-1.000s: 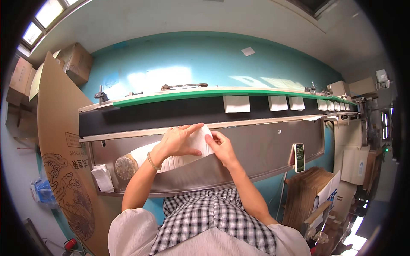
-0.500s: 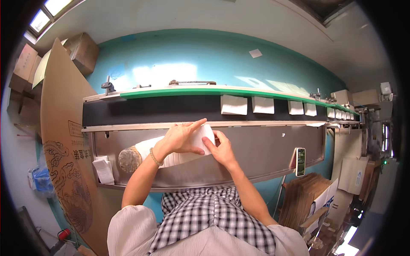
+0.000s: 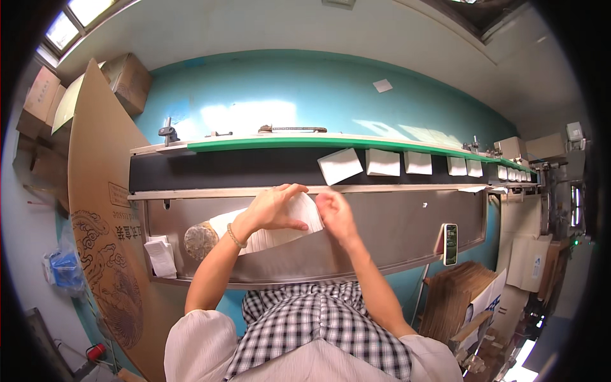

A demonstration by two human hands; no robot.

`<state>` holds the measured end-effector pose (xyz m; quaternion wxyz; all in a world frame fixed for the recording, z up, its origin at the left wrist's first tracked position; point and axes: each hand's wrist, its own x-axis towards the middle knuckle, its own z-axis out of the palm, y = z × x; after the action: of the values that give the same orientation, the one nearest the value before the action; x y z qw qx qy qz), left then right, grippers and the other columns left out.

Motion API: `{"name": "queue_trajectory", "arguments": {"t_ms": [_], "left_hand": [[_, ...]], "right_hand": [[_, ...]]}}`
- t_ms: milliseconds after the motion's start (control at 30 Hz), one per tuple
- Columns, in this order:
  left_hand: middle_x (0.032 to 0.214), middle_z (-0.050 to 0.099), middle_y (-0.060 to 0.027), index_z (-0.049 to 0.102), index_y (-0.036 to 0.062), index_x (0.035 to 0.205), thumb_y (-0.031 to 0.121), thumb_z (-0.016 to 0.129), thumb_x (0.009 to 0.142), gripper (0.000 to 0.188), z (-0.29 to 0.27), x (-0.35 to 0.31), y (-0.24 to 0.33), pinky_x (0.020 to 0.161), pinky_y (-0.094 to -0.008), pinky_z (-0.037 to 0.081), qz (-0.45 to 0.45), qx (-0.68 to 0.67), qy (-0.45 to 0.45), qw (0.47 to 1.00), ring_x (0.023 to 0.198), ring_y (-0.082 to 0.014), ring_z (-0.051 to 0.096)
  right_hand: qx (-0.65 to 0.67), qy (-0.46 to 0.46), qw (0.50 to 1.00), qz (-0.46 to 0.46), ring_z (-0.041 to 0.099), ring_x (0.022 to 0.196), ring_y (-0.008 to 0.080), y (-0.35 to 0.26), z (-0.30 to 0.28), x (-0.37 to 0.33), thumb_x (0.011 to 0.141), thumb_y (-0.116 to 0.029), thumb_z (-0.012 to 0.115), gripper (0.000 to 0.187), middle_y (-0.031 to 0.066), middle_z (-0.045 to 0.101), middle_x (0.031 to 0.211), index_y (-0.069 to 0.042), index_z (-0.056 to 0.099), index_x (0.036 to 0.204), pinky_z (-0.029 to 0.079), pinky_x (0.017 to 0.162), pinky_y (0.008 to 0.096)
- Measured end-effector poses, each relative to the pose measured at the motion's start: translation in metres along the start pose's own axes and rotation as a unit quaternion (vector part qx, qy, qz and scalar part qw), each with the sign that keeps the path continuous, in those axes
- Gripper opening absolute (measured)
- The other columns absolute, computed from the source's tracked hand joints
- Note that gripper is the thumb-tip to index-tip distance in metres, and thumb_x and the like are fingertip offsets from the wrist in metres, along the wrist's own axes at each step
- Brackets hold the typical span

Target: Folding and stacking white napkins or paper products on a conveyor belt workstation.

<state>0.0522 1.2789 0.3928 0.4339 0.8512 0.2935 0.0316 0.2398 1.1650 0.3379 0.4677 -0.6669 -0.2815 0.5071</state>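
Over the steel worktop [image 3: 394,229] my left hand [image 3: 272,209] lies on top of a white paper packet [image 3: 304,213], fingers curled over its upper edge. My right hand [image 3: 335,214] grips the packet's right end. Below the hands lies a long stack of white paper pieces [image 3: 267,239] with a round brownish disc [image 3: 200,240] at its left end. Beyond the hands, several white packets [image 3: 340,165] ride on the black conveyor belt [image 3: 223,169] toward the right.
A tall printed cardboard sheet [image 3: 105,229] stands at the left, cardboard boxes [image 3: 130,76] behind it. A small pile of white paper [image 3: 161,256] lies on the worktop's left end. A phone [image 3: 450,243] leans at the right edge, flat cartons [image 3: 458,299] below it.
Both hands stay on the white packet over the stack; the right hand shifted slightly along its end. The packets on the belt have moved to the right.
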Motion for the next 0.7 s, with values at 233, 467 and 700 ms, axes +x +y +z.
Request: {"name": "queue_trajectory", "arguments": {"t_ms": [233,467,700], "left_hand": [[0.123,0.064,-0.0169,0.053,0.0100,0.133,0.050,0.086,0.064,0.086,-0.001,-0.014,-0.005,0.089,-0.0426,0.052,0.021,0.012,0.047,0.999,0.107,-0.0377,0.063],[0.118,0.065,-0.0170,0.055,0.0107,0.128,0.052,0.084,0.065,0.081,0.002,-0.013,-0.012,0.088,-0.0434,0.052,0.034,0.008,0.040,0.999,0.102,-0.0372,0.064],[0.124,0.063,-0.0176,0.049,0.0139,0.139,0.053,0.084,0.063,0.092,-0.010,-0.025,-0.007,0.091,-0.0426,0.052,0.005,0.060,0.021,0.998,0.107,-0.0376,0.064]], "right_hand": [[0.152,-0.043,0.982,0.100,0.061,0.083,0.0111,0.000,0.000,-0.015,0.090,-0.029,0.074,0.043,0.0066,0.067,0.100,0.003,0.062,0.117,0.051,0.072,0.0284],[0.237,0.016,0.968,0.082,0.066,0.076,0.0149,-0.006,-0.013,0.036,0.099,-0.024,0.061,0.026,0.0100,0.067,0.092,0.001,0.056,0.105,0.053,0.071,0.0263],[0.027,-0.048,0.998,0.006,0.064,0.083,0.0114,0.006,0.028,-0.012,0.090,-0.030,0.073,0.040,0.0052,0.069,0.098,0.001,0.064,0.113,0.051,0.069,0.0263]]}}
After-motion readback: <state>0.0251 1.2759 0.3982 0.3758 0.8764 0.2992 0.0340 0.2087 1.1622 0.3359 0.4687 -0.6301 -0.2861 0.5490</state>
